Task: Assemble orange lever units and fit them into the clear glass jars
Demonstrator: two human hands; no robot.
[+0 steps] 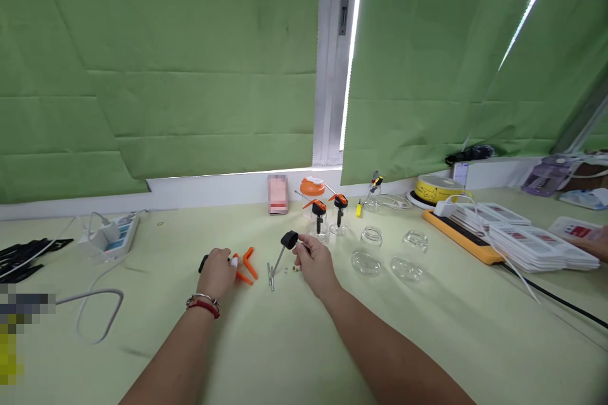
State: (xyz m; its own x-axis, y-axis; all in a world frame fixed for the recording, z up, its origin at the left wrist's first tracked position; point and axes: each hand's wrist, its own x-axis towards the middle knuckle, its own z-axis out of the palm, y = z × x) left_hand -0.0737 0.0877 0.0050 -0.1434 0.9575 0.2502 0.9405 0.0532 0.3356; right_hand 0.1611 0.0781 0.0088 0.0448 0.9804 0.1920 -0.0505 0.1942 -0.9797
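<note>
My right hand (313,261) pinches a black-capped metal rod (289,241), which stands tilted with its thin shaft running down toward the table. My left hand (218,271) is closed low over the table; a bit of black shows beside it and something white at its fingertips, but what it grips is mostly hidden. Just right of that hand lie orange angled handles (249,264). Between the hands are loose metal rods (270,278) and tiny metal parts (294,269). Beyond my right hand stand two orange-and-black crank tops (318,209) with black stems, by clear glass.
Two clear glass jars (367,253) stand to the right, with a small jar of screwdrivers (375,188) behind. An orange lid (312,186) is near the window. Farther right are an orange-edged power strip (463,237), white packs (536,237) and another person's hand (593,243). Cables lie left.
</note>
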